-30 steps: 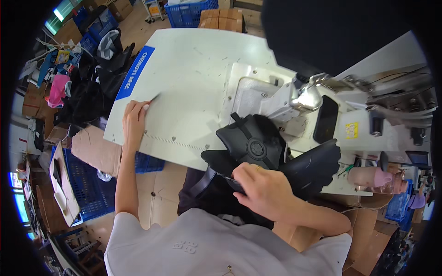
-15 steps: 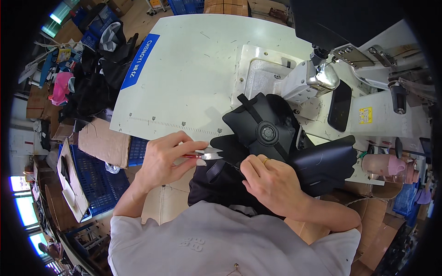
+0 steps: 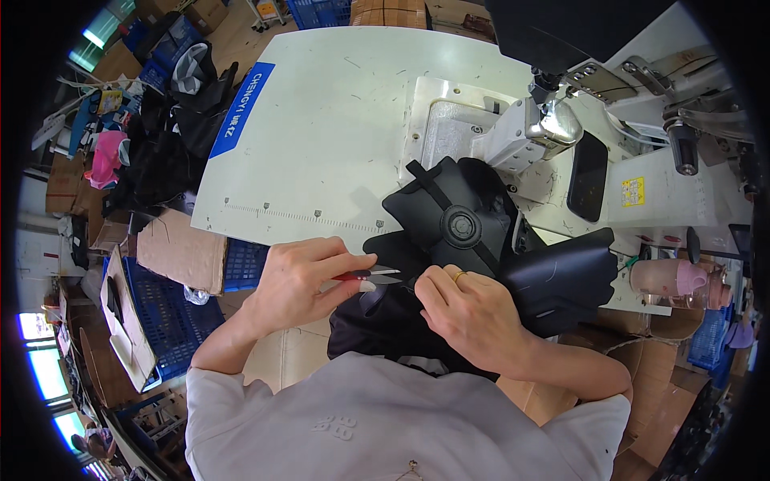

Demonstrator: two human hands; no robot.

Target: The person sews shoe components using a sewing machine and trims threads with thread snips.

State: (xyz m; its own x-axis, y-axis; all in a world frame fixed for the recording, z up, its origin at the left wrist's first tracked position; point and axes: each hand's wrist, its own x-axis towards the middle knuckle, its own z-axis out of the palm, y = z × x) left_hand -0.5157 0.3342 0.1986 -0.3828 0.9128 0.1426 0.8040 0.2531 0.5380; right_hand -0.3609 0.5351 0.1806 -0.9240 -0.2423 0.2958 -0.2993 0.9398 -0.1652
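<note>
Workshop floor all round, crates and cartons at the margins; pale bench (image 3: 313, 144) spans the middle, a few loose thread scraps on it. White sewing machine (image 3: 520, 136) mounted on its right part. Blue crate (image 3: 172, 325) stands low at left, below bench level. Black bag-like piece (image 3: 481, 252), leathery, with a round raised emblem and scalloped flap, lies at the bench's near edge just before the machine, its lower side toward the person's lap. Right hand (image 3: 469, 317): grip pinched on the near edge of the black piece. Left hand (image 3: 301, 276): grip closed around small snips (image 3: 383, 279), blades slightly parted and pointing at the right fingertips. Smallest item noted: ring (image 3: 459, 276) on the right hand. Step in hand, by my judgement: trimming at the pinched edge, snips brought up close, a cut not confirmed. Next move would call for a steady pinch, with the tips lined up clear of the fingers. Not resolved: any thread between blades and pinch; whether the tips touch the black material. Right fingertips hidden behind the knuckles; underside of the piece out of sight; dark machine part cut off at top.
</note>
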